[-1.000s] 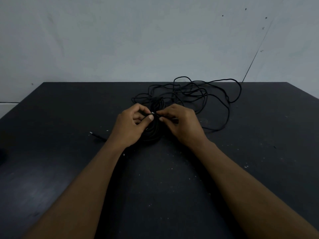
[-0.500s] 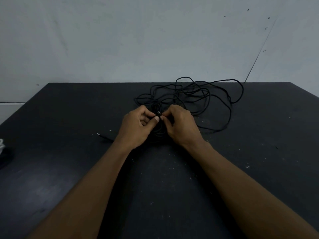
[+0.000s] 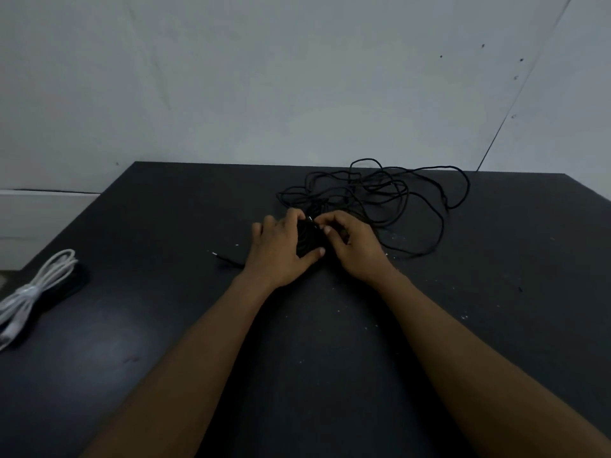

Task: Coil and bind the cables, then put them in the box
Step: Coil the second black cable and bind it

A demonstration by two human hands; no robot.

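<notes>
Head view, left hand: the left hand (image 3: 281,249) is curled round the black coil (image 3: 305,241), fingers over the far side and thumb hooked under the near edge, pressing it to the table (image 3: 165,325)
Head view, right hand: the right hand (image 3: 355,247) pinches a silver plug tip (image 3: 310,220) at the top of the coil, fingers bent in tight
Head view, cable: most of the black cable is not wound yet; it lies as a loose tangle (image 3: 396,193) just behind the hands, running into the coil
Head view, other end: a second silver-tipped end (image 3: 216,255) lies on the table just left of the left wrist
Head view, done work: a white cable bundle (image 3: 33,292), already tied, sits at the far left edge
Head view, box: not in sight from here
Risk, spring-back: if the left thumb eases off, the wound turns look likely to pop open and spread
Risk, snag: pulling more length in could tighten the crossed loops of the tangle into a knot
Risk, tip: the pinch on the plug is small, so it may slip and unwind a turn
</notes>
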